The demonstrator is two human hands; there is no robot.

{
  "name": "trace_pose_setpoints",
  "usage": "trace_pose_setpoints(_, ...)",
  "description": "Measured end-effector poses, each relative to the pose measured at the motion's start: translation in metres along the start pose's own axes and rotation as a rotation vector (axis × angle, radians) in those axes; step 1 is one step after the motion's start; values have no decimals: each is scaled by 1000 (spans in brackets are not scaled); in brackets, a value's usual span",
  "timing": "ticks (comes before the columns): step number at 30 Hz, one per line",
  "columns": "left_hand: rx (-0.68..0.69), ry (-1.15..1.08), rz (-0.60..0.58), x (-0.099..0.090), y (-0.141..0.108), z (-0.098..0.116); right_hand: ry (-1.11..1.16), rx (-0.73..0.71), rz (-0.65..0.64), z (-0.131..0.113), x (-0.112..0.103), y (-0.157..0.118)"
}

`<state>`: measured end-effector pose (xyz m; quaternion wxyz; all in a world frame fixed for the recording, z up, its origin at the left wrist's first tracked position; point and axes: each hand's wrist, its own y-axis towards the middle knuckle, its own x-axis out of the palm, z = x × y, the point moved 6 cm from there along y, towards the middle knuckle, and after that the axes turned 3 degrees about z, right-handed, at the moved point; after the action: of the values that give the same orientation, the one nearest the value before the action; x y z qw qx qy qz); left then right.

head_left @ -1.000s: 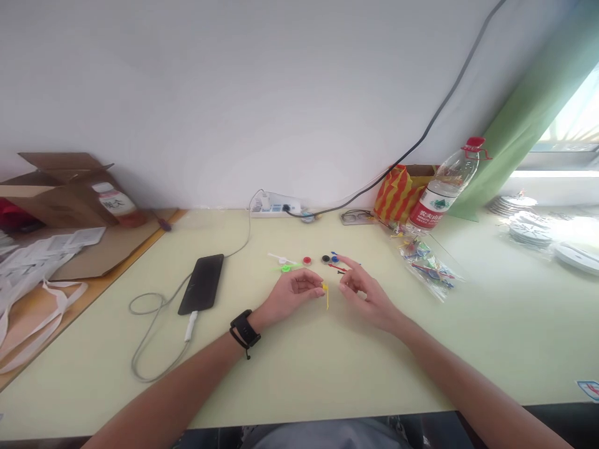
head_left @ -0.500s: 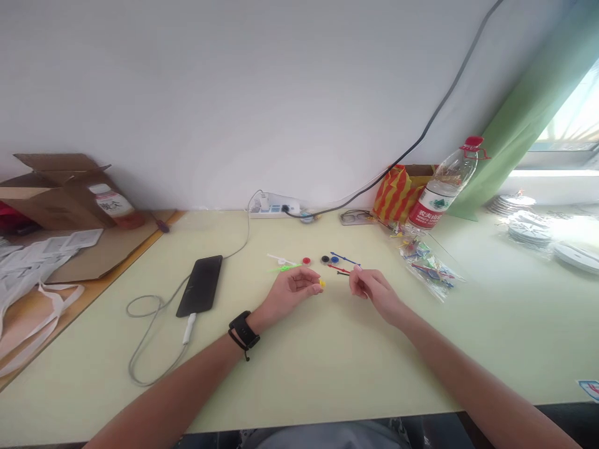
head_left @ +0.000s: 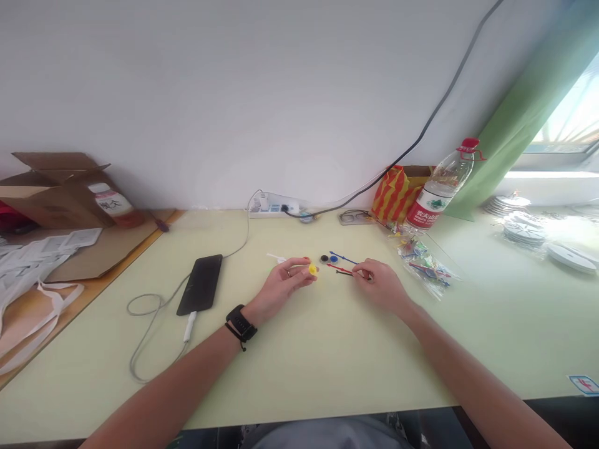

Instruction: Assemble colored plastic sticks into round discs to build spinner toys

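Observation:
My left hand (head_left: 286, 282) pinches a small round yellow cap (head_left: 313, 270) between thumb and fingertips, above the table. My right hand (head_left: 381, 284) is closed, its fingertips down at the right ends of a red clock hand (head_left: 339, 269) and a short black clock hand (head_left: 344, 272). Whatever its fingers grip is hidden. Behind them lie a blue clock hand (head_left: 343, 257), a blue round cap (head_left: 334, 259) and a black round cap (head_left: 324, 259). A white pointed piece (head_left: 276, 257) and a red cap (head_left: 306, 258) show partly behind my left hand.
A phone (head_left: 200, 285) with a charging cable lies at left. A power strip (head_left: 274, 209) and glasses (head_left: 354, 216) sit along the wall. On the right stand a water bottle (head_left: 435, 190), a striped bag (head_left: 390, 193) and plastic packets (head_left: 425, 268). Cardboard (head_left: 107, 249) covers the far left.
My left hand has shifted slightly left, and the yellow cap has turned its round face toward me. My right hand has rolled over, fingers curling downward. The green piece is now hidden.

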<state>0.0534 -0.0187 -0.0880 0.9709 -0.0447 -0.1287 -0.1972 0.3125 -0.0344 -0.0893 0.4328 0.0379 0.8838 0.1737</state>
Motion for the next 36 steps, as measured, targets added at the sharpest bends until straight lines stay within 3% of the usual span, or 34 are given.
trace_pose_setpoints(10, -24, -52, 19, -1, 0, 1, -27, -2, -92, 0, 7, -1)
trace_pose_setpoints(14, -73, -178, 15, -1, 2, 1, -15, -6, -115, 2, 8, -2)
trace_pose_setpoints(20, -94, -249, 0, -1, 3, 3, 52, -98, -79, -7, 5, -3)
trace_pose_setpoints(23, -33, -121, 4, -1, 2, 4, 75, -133, -43, -13, 3, -4)
trace_pose_setpoints(28, 62, 256, 113, -6, 4, 1, 161, -81, -77, -11, 5, -5)
trace_pose_setpoints(31, 173, 542, 50, -1, 2, 2, 196, -86, -83, -12, 6, -6)
trace_pose_setpoints(36, 486, 987, -115, 17, -13, 11, 199, -137, -113, -17, 9, -7)
